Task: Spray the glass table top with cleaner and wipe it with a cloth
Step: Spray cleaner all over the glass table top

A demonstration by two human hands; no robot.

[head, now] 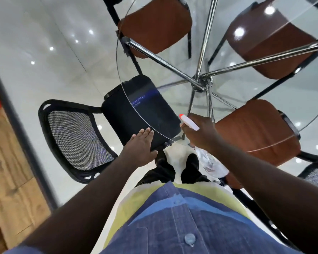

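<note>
Chairs [154, 24] surround glass table [228, 43]; bottle [212, 165] near edge.

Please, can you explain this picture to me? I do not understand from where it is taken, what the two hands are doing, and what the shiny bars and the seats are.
There is no machine: a camera on a person's head looks down at their own arms. The round glass table top is see-through, so you see its chrome frame, the black chair and brown chairs below. The right hand holds a clear spray bottle, its white head with a red nozzle pointing over the glass. The left hand is open and flat at the glass edge, holding nothing. I see no cloth.
</note>
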